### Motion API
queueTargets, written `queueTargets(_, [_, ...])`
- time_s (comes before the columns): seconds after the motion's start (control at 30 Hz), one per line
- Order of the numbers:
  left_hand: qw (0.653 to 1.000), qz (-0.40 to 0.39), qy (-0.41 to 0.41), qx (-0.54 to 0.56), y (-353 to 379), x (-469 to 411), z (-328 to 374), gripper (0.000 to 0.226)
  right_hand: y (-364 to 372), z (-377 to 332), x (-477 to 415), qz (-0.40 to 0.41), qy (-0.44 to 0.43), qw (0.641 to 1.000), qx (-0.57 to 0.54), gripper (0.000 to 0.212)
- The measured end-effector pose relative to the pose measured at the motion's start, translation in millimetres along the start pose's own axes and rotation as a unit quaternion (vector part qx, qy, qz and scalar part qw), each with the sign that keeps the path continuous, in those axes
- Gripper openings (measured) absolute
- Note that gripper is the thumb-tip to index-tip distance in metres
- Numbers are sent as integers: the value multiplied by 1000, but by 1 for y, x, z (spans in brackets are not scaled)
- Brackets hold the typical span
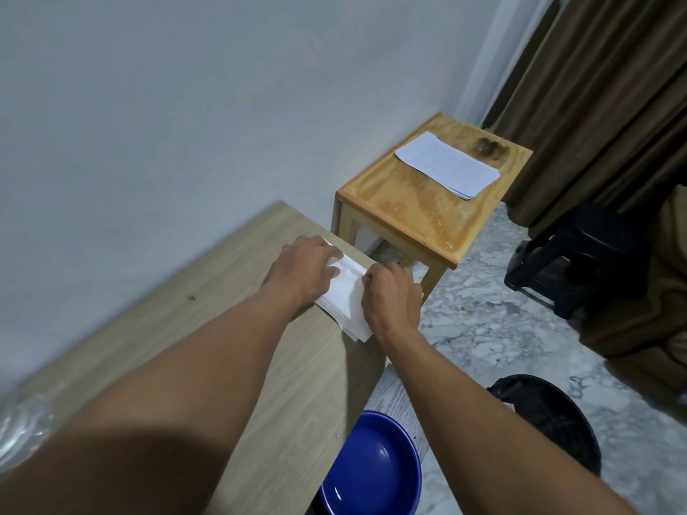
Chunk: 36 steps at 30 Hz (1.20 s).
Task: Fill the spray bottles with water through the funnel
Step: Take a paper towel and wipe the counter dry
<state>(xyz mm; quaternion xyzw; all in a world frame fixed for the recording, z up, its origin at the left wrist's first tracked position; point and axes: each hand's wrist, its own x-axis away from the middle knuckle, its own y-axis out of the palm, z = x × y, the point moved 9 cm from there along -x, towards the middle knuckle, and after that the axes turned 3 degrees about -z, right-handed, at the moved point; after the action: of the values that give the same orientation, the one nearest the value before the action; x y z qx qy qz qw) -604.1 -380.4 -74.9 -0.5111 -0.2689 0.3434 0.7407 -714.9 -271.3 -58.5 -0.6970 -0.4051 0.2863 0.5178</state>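
Both hands are at the far right corner of a pale wooden table (208,328), on a small stack of white paper napkins (344,299) that lies close to the table's right edge. The left hand (303,271) rests flat on the far left part of the stack, fingers together and bent over its far end. The right hand (390,295) is curled over the stack's right side, fingers tucked down as if pinching the top sheet, though the fingertips are hidden.

The table's right edge runs from that corner back toward the near side; beyond it the marbled floor (483,328) is open. Just past the corner stands a small wooden stool (409,210) with a pile of paper sheets (446,165) on its top, close to the right hand. The wall (186,105) bounds the table on its far left side, and the tabletop between wall and arms is bare.

Near the camera, a blue bowl (371,462) sits at the table's right edge, under the right forearm. A black bin (550,414) stands on the floor to its right. A brown curtain (613,87) and a black stool (568,262) are far right.

At the near left edge something clear and shiny (18,421) shows, too blurred to tell whether it is a bottle. No funnel can be made out.
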Motion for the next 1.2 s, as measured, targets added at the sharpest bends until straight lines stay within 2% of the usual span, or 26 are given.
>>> queueTargets(0.33, [992, 69, 83, -69, -22, -3, 35, 27, -11, -4, 0, 18, -30, 999, 0, 28])
queueTargets(0.7, [991, 81, 97, -37, -47, 0, 38, 23, -19, -8, -3, 10, 6, 998, -59, 33])
queueTargets(0.87, [988, 97, 110, -43, -57, 6, 38, 24, -20, -4, -5, 17, 17, 997, -75, 25])
queueTargets(1.2, [986, 107, 86, -99, -72, 11, 34, 19, -54, -17, 0, 70, -38, 990, -112, 17])
